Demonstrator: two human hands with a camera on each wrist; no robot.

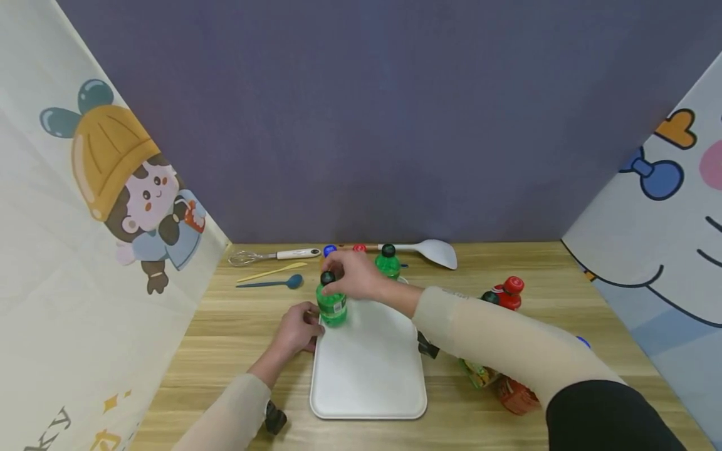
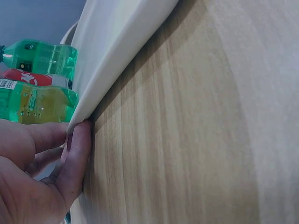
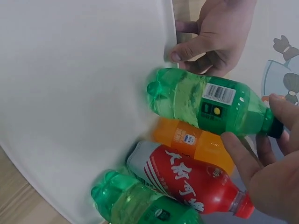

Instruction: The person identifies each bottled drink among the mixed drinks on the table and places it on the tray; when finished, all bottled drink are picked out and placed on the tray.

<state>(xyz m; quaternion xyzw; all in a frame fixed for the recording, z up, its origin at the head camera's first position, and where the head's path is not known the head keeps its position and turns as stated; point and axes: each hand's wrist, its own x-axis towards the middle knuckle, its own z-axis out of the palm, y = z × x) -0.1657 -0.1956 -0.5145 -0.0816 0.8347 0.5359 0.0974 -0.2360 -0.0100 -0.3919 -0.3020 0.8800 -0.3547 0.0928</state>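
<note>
My right hand (image 1: 356,275) holds a green plastic bottle (image 1: 333,307) by its neck, just under the dark cap. This bottle stands over the left side of a white tray (image 1: 366,376); whether its base touches the tray I cannot tell. At the tray's left edge, my left hand (image 1: 297,329) pinches the rim between thumb and fingers (image 2: 77,158). Toward the far end of the tray are an orange drink bottle (image 3: 191,140), a red bottle with white lettering (image 3: 182,175) and a second green bottle (image 1: 388,264). In the head view my right hand partly hides these.
Behind and left of the tray lie a whisk (image 1: 276,255), a yellow utensil (image 1: 273,272) and a blue spoon (image 1: 276,284). A white spatula (image 1: 439,253) lies at the back. Right of the tray, partly under my right sleeve, are a red-capped bottle (image 1: 512,289) and snack packages (image 1: 516,396).
</note>
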